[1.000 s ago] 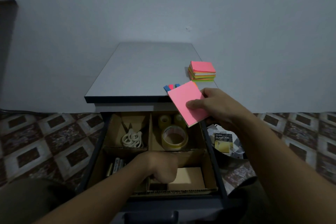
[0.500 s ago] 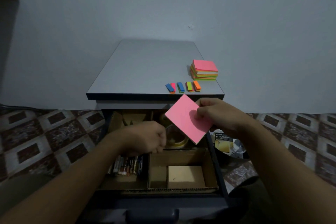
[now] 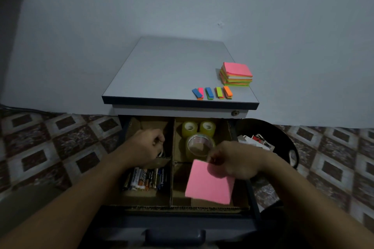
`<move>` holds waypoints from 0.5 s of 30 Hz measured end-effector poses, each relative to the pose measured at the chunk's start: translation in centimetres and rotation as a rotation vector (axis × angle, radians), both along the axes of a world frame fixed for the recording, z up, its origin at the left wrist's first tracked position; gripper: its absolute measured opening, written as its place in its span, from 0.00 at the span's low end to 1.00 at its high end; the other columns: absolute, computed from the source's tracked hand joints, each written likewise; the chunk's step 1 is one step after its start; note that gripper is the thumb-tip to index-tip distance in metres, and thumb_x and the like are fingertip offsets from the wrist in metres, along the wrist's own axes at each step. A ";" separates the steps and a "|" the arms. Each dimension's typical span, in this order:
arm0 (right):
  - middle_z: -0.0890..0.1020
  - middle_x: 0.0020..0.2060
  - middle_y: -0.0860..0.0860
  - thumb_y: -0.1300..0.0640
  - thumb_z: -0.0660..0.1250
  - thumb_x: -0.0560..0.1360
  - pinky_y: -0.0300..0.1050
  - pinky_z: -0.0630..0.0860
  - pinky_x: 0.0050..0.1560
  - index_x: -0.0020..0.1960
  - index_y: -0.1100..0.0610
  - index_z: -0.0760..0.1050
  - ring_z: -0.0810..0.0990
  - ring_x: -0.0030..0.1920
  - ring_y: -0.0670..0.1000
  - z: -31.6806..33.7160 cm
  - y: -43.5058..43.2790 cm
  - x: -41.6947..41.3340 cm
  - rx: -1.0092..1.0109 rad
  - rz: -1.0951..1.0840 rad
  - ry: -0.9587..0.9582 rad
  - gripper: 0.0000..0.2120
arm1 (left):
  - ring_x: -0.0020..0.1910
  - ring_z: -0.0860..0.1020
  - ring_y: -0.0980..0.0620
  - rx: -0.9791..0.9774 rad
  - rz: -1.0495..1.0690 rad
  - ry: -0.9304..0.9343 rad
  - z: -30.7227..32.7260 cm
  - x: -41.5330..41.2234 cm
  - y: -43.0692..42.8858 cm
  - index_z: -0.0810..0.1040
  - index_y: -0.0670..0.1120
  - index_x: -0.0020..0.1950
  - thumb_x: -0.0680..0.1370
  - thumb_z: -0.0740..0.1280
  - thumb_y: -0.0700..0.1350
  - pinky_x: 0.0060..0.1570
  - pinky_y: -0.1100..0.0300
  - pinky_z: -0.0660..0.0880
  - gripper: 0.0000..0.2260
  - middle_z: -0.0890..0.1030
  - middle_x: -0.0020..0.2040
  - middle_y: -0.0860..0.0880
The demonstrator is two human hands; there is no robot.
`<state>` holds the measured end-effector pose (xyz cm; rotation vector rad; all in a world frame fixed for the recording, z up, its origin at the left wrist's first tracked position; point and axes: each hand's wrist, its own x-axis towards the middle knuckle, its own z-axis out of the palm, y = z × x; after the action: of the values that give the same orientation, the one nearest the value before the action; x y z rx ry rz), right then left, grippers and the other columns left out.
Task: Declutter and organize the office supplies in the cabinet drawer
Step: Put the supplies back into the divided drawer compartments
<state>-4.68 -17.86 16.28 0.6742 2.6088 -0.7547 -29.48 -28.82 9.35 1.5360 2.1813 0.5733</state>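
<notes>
Pink pad point(image 3: 209, 184), far corner pinched by R hand point(image 3: 234, 159), hangs tilted over front-R drawer point(image 3: 251, 198) compartment, long axis hand-to-front, near edge by the front wall, bare cardboard to its left; tape point(image 3: 199, 144) beyond hand, batteries point(image 3: 145, 178) left; L hand point(image 3: 143, 147) curled, back-L compartment, grip unclear.

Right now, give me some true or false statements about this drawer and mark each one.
The right hand holds a pink note pad over the front-right compartment. True.
Three tape rolls sit in the back-right compartment. True.
The batteries lie beside the tape rolls. False: they are in the front-left compartment.
The coloured page flags lie among the batteries. False: they lie on the cabinet top.
</notes>
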 end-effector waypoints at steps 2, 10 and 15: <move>0.78 0.43 0.46 0.53 0.63 0.80 0.38 0.70 0.40 0.50 0.48 0.75 0.77 0.41 0.44 -1.1 -0.8 -0.2 0.117 0.099 -0.089 0.02 | 0.47 0.78 0.56 -0.009 0.008 -0.010 -0.7 0.0 0.0 0.76 0.56 0.55 0.81 0.64 0.48 0.49 0.55 0.79 0.04 0.77 0.51 0.52; 0.79 0.54 0.55 0.62 0.67 0.75 0.46 0.75 0.48 0.62 0.57 0.75 0.79 0.53 0.56 -3.6 -2.2 -1.2 0.220 0.081 -0.349 0.15 | 0.51 0.77 0.55 0.000 0.013 -0.039 -1.4 0.0 0.1 0.76 0.55 0.54 0.81 0.65 0.48 0.54 0.50 0.79 0.03 0.78 0.55 0.53; 0.79 0.59 0.58 0.62 0.64 0.78 0.49 0.77 0.55 0.63 0.59 0.74 0.80 0.58 0.57 -4.5 -3.4 -1.1 0.404 -0.009 -0.319 0.14 | 0.50 0.77 0.57 0.022 0.006 -0.051 -1.5 -0.1 0.0 0.77 0.54 0.52 0.81 0.65 0.48 0.53 0.51 0.79 0.03 0.77 0.53 0.54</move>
<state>-5.81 -21.23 11.78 0.8386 2.4718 -0.1000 -29.55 -28.83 7.85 1.5098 2.1496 0.6328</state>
